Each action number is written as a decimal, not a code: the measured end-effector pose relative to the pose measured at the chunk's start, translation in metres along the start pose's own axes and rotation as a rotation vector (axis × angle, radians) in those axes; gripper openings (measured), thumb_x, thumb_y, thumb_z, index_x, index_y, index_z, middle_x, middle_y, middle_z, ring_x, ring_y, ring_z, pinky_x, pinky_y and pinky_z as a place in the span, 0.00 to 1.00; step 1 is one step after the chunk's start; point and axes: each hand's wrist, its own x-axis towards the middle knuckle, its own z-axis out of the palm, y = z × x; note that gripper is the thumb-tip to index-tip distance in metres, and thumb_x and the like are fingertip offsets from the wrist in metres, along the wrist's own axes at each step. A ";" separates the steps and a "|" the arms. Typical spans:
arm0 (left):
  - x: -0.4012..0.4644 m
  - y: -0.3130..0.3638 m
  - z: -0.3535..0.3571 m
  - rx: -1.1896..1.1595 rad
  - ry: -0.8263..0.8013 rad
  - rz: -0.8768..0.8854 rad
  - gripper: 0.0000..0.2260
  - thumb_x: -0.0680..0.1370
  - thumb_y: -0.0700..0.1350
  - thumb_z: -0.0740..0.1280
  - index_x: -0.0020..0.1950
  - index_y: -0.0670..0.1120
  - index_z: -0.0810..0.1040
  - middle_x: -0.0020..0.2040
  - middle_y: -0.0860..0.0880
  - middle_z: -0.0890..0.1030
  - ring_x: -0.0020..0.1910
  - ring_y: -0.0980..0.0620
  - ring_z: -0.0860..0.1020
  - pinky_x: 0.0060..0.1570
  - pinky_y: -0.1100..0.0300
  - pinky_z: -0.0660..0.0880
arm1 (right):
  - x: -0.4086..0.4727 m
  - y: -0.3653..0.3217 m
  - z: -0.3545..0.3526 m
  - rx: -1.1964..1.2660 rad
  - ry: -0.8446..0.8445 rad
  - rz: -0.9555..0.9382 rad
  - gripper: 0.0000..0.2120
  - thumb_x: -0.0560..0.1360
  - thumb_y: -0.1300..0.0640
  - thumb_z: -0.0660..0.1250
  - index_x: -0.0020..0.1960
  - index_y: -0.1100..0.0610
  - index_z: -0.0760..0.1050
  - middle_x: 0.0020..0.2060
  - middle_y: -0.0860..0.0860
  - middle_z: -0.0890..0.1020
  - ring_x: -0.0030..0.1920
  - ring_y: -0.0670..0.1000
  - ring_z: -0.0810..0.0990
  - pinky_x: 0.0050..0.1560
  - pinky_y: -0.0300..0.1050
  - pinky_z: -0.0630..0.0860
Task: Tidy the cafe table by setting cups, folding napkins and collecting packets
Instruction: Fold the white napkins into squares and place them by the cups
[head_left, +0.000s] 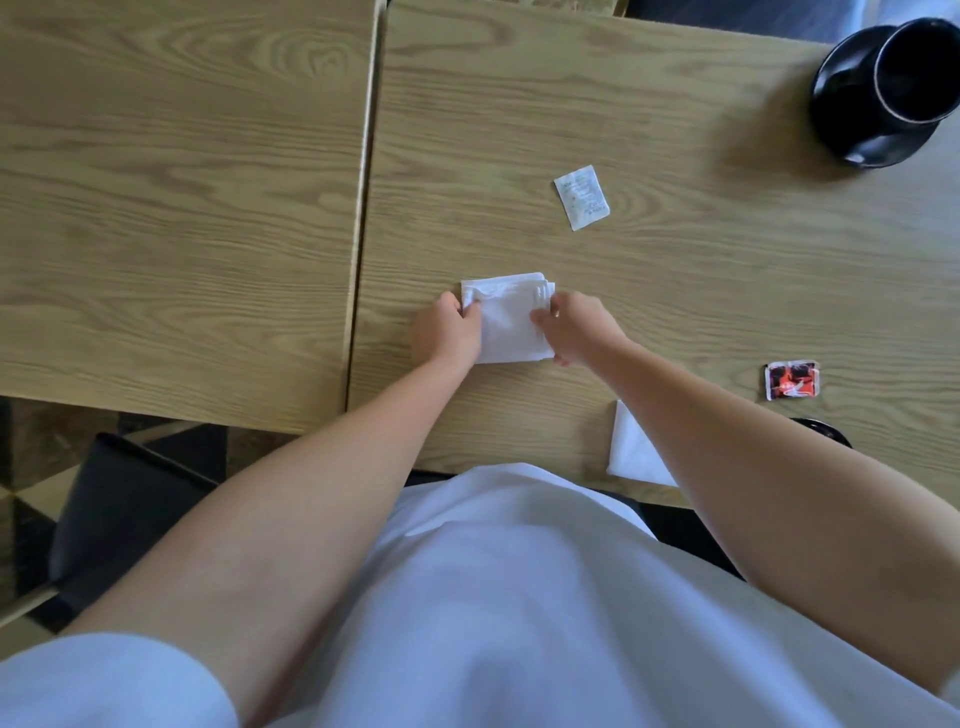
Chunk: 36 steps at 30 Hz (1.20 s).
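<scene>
Both hands pinch one folded white napkin (506, 319) lying on the worktop (675, 291). Left hand (451, 332) grip curls on its left edge; right hand (576, 327) grip pinches the right edge

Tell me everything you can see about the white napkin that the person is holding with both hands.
The napkin is white, soft paper or cloth, folded into a rough rectangle with several layers showing at its far right corner. It lies flat on the wooden table, just right of the seam between the two tabletops. The left hand pinches its left edge and the right hand pinches its right edge.
</scene>
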 end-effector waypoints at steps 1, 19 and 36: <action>0.000 -0.001 0.000 -0.007 0.004 -0.021 0.17 0.79 0.54 0.65 0.35 0.48 0.64 0.37 0.45 0.78 0.41 0.41 0.77 0.36 0.55 0.63 | 0.000 0.001 0.002 0.025 0.009 0.029 0.12 0.80 0.49 0.59 0.46 0.57 0.74 0.39 0.58 0.85 0.37 0.60 0.86 0.45 0.53 0.83; -0.051 -0.080 0.002 0.779 -0.168 0.929 0.35 0.74 0.42 0.62 0.81 0.41 0.56 0.82 0.45 0.54 0.81 0.49 0.51 0.77 0.48 0.54 | -0.050 0.055 0.075 -0.705 0.139 -0.590 0.35 0.78 0.60 0.57 0.83 0.59 0.49 0.83 0.54 0.51 0.82 0.53 0.47 0.80 0.58 0.45; -0.027 -0.018 -0.008 -0.503 -0.376 -0.312 0.18 0.73 0.51 0.76 0.57 0.43 0.79 0.46 0.47 0.79 0.38 0.51 0.74 0.30 0.61 0.66 | -0.023 0.019 0.028 0.525 0.141 0.233 0.16 0.74 0.44 0.71 0.46 0.57 0.75 0.40 0.54 0.79 0.41 0.56 0.81 0.41 0.49 0.78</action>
